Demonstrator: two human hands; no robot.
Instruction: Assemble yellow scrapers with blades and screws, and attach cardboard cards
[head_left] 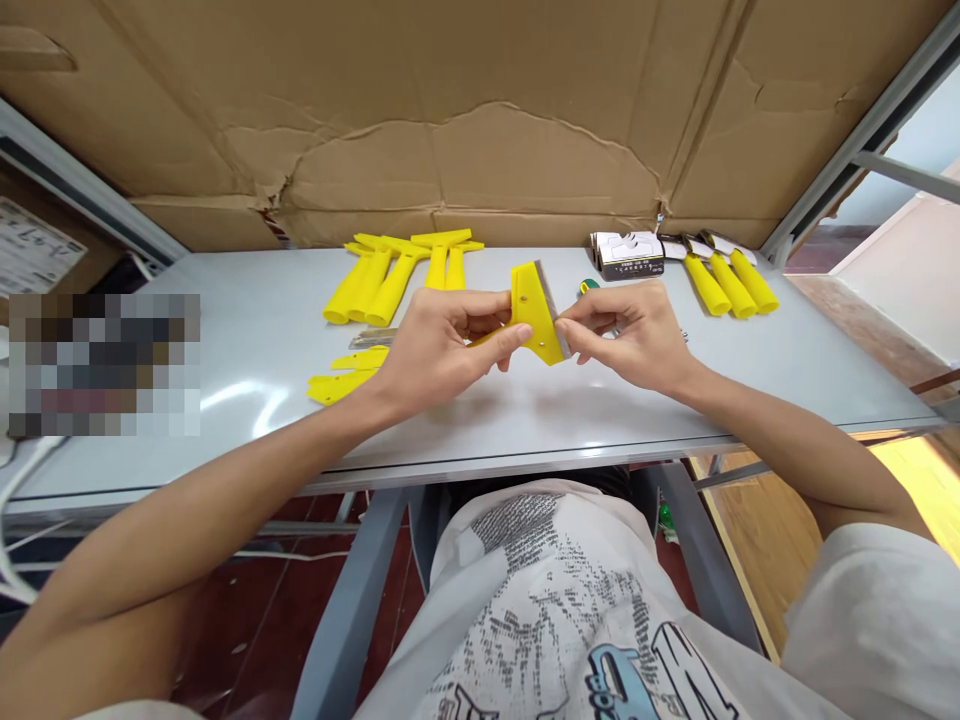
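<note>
My left hand (pixel 439 350) is closed around the yellow scraper (pixel 536 318), thumb on its flat face, holding it above the table. Along the scraper's right edge runs a thin metal blade (pixel 547 290). The thumb and fingertips of my right hand (pixel 637 335) pinch that blade near its lower middle. Partly behind my left wrist lie flat yellow plates (pixel 337 386) and a small stack of metal blades (pixel 369 338). A green and yellow object (pixel 589 287) shows just behind my right fingers, mostly hidden.
Several yellow handles (pixel 360 285) lie at the back left. Printed black-and-white cards (pixel 630 256) and yellow-handled scrapers (pixel 724 280) with dark covers sit at the back right. A cardboard sheet (pixel 480 160) walls off the table's (pixel 810 350) far side. Small metal bits (pixel 683 336) show beside my right wrist.
</note>
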